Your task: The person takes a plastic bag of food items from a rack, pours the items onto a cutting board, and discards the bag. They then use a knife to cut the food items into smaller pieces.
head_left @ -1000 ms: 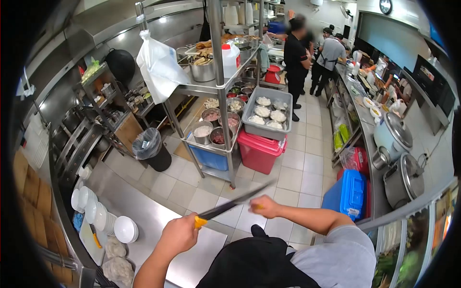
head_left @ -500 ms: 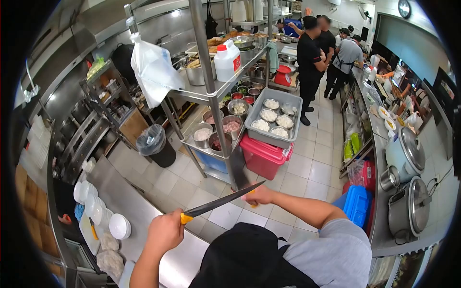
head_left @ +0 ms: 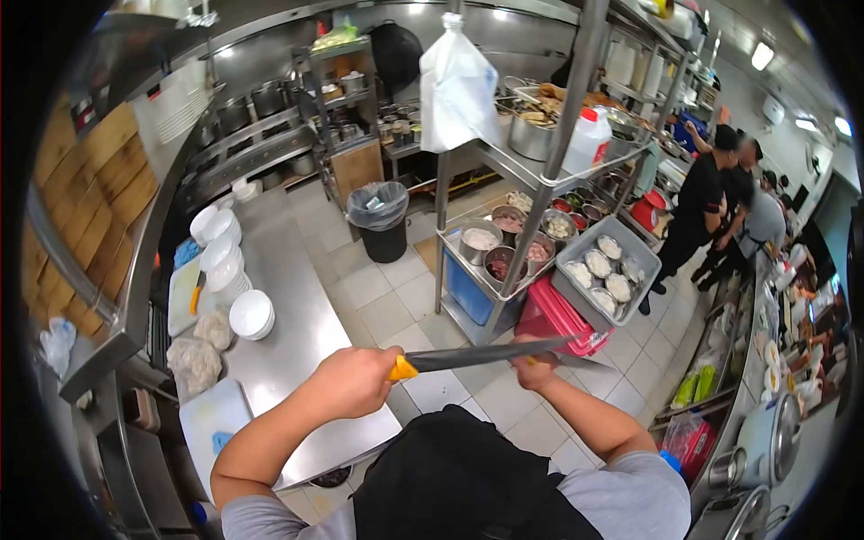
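Observation:
My left hand [head_left: 355,382] is closed around the yellow handle of a knife [head_left: 486,355], whose long dark blade reaches to the right across my front. My right hand [head_left: 537,367] is closed on a second knife [head_left: 587,363] with a yellow handle. Its blade shows to the right of that hand, below the tip of the first one. The two blades cross or overlap close to my right fingers. Both knives are held in the air above the tiled floor, beyond my black apron [head_left: 450,477].
A steel counter [head_left: 297,297] on the left carries stacked white bowls [head_left: 252,315], bags [head_left: 193,363], cutting boards [head_left: 216,418] and another yellow-handled knife [head_left: 195,297]. Ahead are a trash bin [head_left: 382,236], a steel rack [head_left: 540,216], and a grey tub [head_left: 585,256] on a red box. Several people stand at the back right.
My view has swung left, so the counter shows more. The right-hand knife's blade, blurred and pointing up before, now points to the right. Both hands keep their hold.

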A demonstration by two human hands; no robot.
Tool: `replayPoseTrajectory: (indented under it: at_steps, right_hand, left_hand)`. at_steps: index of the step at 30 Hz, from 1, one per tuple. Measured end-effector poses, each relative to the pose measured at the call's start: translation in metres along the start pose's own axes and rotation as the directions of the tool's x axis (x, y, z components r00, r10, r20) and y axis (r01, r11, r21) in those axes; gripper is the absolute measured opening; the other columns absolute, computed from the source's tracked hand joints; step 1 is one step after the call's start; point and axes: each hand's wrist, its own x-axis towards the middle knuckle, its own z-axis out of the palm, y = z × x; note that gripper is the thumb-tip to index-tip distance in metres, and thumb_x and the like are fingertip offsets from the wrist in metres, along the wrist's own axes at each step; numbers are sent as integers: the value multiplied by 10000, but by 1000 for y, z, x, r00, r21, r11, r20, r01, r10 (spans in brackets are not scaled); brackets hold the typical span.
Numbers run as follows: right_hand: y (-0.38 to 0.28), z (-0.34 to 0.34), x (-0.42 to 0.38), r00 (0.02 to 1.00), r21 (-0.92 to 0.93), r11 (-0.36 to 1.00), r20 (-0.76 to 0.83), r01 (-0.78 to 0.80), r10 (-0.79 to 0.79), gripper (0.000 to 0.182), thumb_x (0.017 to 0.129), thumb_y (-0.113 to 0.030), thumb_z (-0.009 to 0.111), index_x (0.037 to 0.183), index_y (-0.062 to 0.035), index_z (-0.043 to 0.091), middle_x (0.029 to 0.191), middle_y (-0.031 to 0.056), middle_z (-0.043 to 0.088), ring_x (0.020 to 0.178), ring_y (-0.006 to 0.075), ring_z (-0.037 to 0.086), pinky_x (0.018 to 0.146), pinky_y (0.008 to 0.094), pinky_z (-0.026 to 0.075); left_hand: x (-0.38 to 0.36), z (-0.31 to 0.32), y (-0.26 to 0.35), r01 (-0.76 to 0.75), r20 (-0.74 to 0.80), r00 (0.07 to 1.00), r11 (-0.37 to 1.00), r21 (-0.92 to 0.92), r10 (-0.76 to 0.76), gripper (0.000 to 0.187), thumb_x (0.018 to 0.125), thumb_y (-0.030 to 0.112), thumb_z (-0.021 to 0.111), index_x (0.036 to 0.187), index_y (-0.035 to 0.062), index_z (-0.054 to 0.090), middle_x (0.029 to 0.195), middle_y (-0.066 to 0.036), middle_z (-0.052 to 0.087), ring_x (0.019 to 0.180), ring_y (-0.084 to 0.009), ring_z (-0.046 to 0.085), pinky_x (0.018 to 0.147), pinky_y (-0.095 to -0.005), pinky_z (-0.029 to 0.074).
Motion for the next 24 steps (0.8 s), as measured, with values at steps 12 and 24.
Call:
replayPoseTrajectory:
  at_steps: [12, 24]
  right_hand:
    - [-43, 19, 35, 192, -35, 842, 968, -538, 163, 269, 1003, -236, 745, 857, -29, 655, 702, 35, 625, 631, 142, 618, 602, 366, 497]
    - [11, 107, 51, 682, -583, 809, 560, -79, 470, 268, 1035, -265, 686, 1018, -8, 758, 878, 194, 728, 863, 374, 741, 805, 468, 602]
  left_hand:
    - [-48, -8, -56, 135, -165, 977, 991, 12, -131, 219, 958, 82, 630, 1165, 13, 606, 896, -210, 766, 819, -456, 747, 735, -564, 595]
    - [-93, 8, -104, 278, -195, 932, 949, -151, -305, 330, 971, 115, 648, 1271, -22, 627, 965, -259, 767, 903, -482, 747, 790, -596, 588]
